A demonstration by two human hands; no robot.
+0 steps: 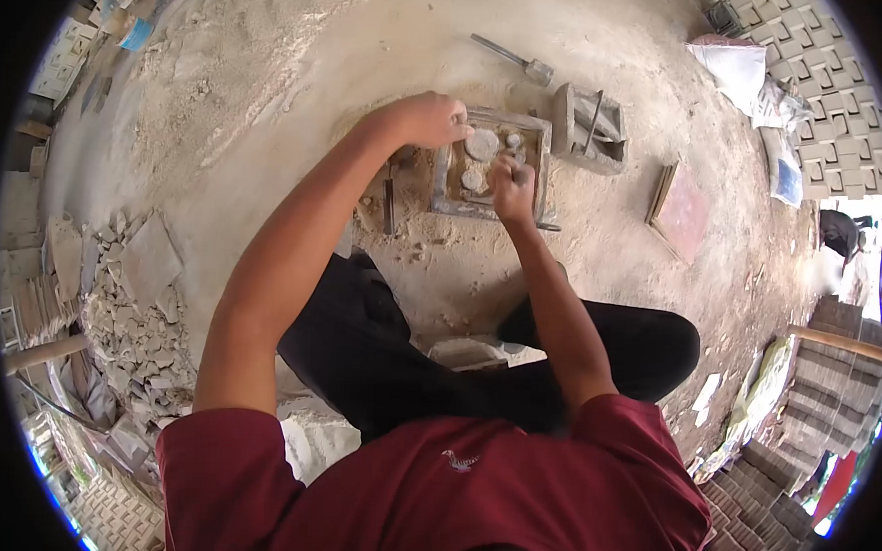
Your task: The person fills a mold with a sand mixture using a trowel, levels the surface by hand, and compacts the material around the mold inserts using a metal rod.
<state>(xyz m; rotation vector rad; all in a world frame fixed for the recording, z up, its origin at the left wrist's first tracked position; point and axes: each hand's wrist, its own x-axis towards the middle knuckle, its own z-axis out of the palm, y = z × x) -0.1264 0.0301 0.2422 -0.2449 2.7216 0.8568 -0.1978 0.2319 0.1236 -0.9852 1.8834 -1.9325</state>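
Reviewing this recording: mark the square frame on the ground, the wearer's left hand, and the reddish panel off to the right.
Square frame (543, 170): head view, on its right-hand rim.
Left hand (434, 120): head view, on its back.
Reddish panel (683, 214): head view, on its flat face.

Both arms (292, 222) reach forward, left grip (433, 120) bent inward, right grip (511, 191) fisted.

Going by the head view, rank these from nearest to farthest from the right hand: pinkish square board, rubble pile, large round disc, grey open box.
From the right hand:
1. Large round disc: inside the square frame, just up and left.
2. Grey open box: right of the frame.
3. Pinkish square board: farther right.
4. Rubble pile: far left.
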